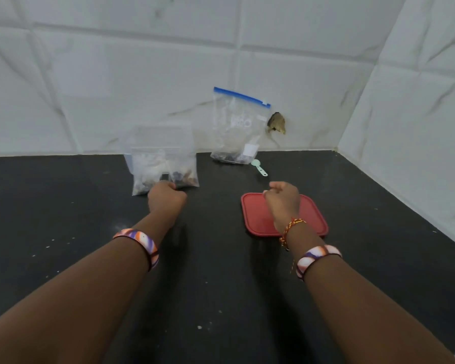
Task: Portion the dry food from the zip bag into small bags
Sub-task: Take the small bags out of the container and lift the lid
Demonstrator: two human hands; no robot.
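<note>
A clear zip bag [237,124] with a blue slider leans upright against the tiled wall, a little dark dry food left in its bottom. Two small clear bags [163,158] with dry food stand side by side on the black counter [90,206] to its left. My left hand [166,198] is at the base of these small bags, fingers curled and touching them; whether it grips one I cannot tell. My right hand [283,200] hovers above a red lid [313,216], fingers loosely curled, holding nothing I can see. A pale green scoop [259,167] lies in front of the zip bag.
White marble-look tiles form the back wall and a side wall on the right, meeting in a corner. A broken hole [277,123] shows in the back wall beside the zip bag. Small crumbs dot the counter.
</note>
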